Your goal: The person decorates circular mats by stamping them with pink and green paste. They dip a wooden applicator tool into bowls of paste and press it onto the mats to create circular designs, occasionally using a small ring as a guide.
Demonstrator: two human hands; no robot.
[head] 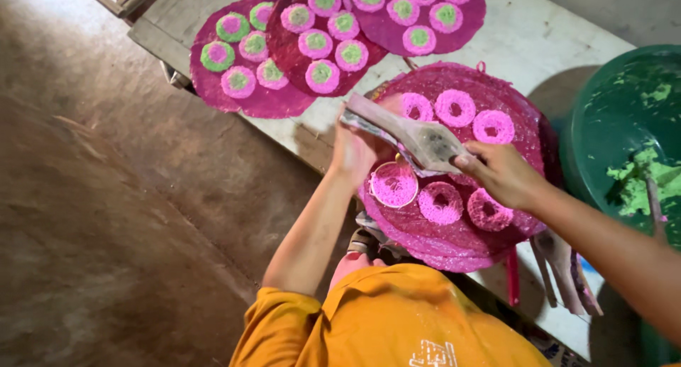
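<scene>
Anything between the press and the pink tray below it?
Nothing visible. The left hand and right hand hold the press by its ends over the tray. Only pink rings lie on the tray around it.

packages: none | labels: none | signs: none | screens: none

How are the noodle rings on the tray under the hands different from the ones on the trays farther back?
The rings on the near tray are plain pink with open, hollow centres. The rings on the far trays have green added, as a centre or a band. The near tray holds six; the far ones more. All trays are round and magenta.
</scene>
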